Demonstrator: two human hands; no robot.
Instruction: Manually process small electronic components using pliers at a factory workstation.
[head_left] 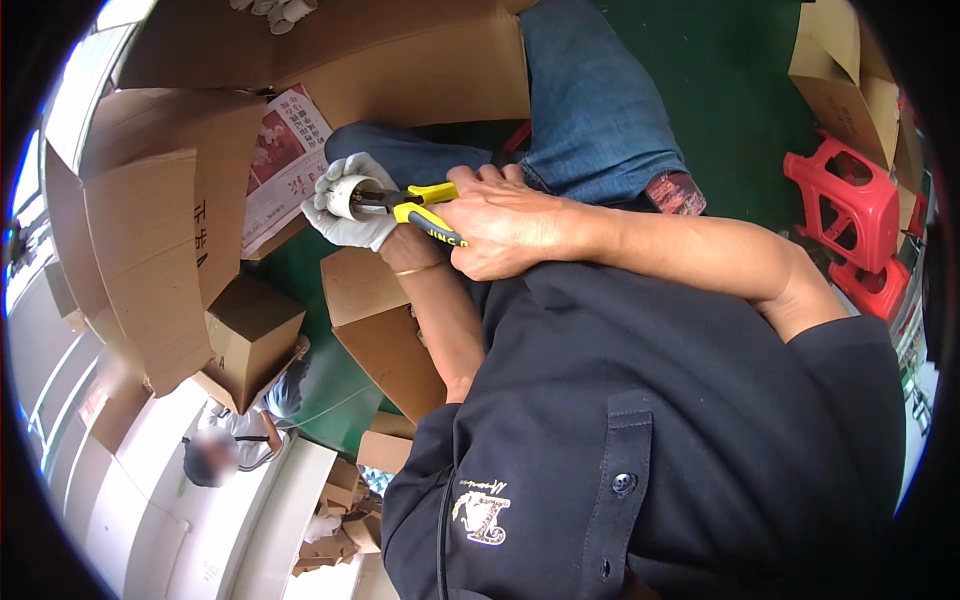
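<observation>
My left hand wears a white glove and is wrapped around a small white cylindrical part. My right hand, bare, grips pliers with yellow and black handles. The pliers' dark jaws reach into the open end of the white part. Both hands are held close together above my lap, over my blue-jeaned knees. A thin gold bangle sits on my left wrist.
Large cardboard boxes stand to the left and behind the hands, one holding a printed paper sheet. A smaller box sits below my hands. Red plastic stools stand on the green floor at right. Another person is at lower left.
</observation>
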